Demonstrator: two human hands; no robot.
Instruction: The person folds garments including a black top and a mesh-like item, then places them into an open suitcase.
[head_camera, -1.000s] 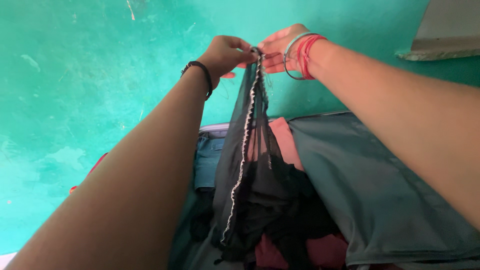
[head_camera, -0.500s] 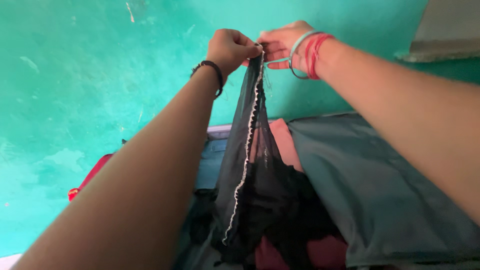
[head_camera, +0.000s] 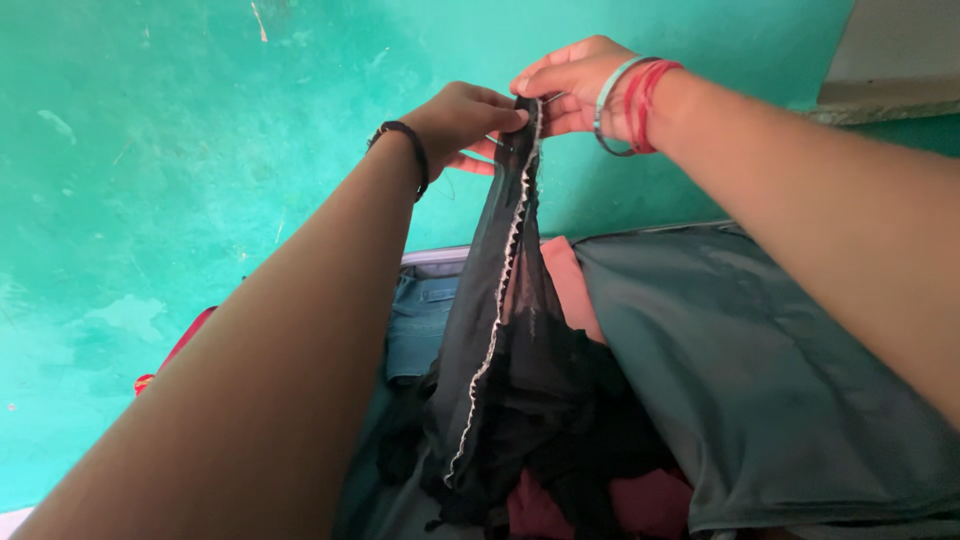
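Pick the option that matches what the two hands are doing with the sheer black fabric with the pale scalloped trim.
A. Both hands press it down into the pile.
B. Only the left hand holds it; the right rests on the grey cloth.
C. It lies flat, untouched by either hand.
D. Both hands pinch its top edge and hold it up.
D: the left hand and right hand both pinch the top of the sheer black fabric with pale scalloped trim, which hangs down from them.

Sheer black cloth (head_camera: 500, 330); matt teal lining (head_camera: 760, 380)
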